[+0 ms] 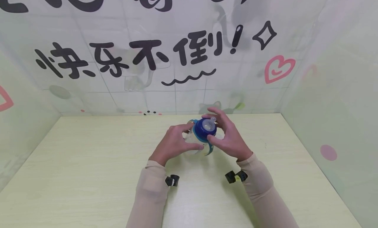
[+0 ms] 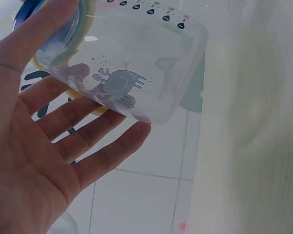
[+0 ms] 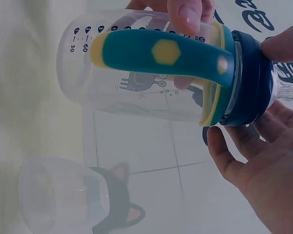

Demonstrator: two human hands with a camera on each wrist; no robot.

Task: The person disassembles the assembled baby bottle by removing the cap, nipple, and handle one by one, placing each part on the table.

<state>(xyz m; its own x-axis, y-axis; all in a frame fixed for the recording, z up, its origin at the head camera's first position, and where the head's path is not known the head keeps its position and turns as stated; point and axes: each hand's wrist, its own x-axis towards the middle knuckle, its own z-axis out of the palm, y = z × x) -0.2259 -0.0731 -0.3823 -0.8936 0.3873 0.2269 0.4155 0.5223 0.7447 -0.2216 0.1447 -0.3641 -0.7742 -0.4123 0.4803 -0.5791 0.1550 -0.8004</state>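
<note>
Toward the back of the pale surface (image 1: 88, 172), the left hand (image 1: 174, 142) holds a clear bottle (image 3: 146, 84) by its body (image 2: 151, 58), while the right hand (image 1: 230, 139) pinches its blue collar (image 3: 248, 80) from opposite sides. Good handling probably means bracing the body without squeezing it, and gripping the collar evenly, clear of the teat (image 1: 209, 125).

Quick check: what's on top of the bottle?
On top of the bottle sits a dark blue collar with a clear nipple rising from it. The collar hides the bottle's mouth, and the right hand covers part of the collar.
</note>
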